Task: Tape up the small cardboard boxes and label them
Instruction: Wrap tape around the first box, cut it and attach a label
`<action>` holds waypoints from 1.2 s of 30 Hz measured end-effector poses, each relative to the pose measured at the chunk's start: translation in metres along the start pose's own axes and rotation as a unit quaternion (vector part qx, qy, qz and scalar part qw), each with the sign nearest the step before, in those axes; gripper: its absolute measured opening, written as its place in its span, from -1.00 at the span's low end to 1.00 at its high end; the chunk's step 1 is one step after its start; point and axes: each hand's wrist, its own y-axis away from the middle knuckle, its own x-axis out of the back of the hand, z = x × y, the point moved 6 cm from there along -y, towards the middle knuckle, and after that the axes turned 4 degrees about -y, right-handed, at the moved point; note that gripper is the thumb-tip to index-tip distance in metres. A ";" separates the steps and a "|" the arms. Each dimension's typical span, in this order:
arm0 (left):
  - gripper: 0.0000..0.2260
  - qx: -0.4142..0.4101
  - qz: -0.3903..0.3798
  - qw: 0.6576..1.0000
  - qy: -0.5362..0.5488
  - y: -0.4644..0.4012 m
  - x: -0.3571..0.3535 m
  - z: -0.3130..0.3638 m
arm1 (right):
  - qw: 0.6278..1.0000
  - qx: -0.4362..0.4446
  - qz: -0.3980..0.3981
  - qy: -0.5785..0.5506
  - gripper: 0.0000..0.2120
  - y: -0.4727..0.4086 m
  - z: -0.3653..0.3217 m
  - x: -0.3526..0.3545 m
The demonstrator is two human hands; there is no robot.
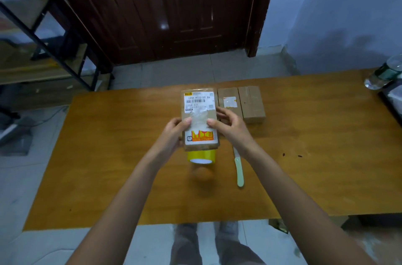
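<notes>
Box [199,119] pinched between left hand [174,134] and right hand [228,127] above tabletop [108,156] centre; long axis pointing away; thumbs pressing tape strip [199,121].

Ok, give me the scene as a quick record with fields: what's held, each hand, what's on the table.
held: box with a shipping label on top and clear tape across its middle, lifted above the table
left hand: left hand grips the box's left edge, thumb on the tape
right hand: right hand grips the right edge, thumb on the tape
under the box: yellow tape roll
beside it: knife, pale green handle
behind: two more boxes, side by side
far right: water bottle
</notes>
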 end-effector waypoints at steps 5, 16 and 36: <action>-0.65 -0.031 0.076 0.995 -0.048 0.005 0.031 0.011 | 0.999 -0.010 0.029 -0.022 -0.55 -0.008 -0.007 -0.014; -0.73 -0.070 0.131 0.988 -0.047 0.078 0.157 0.042 | 0.999 -0.005 -0.037 -0.030 -0.65 0.007 -0.029 -0.150; -0.75 -0.116 0.196 0.974 -0.011 0.187 0.367 0.052 | 0.998 -0.003 -0.057 -0.036 -0.63 0.033 -0.043 -0.385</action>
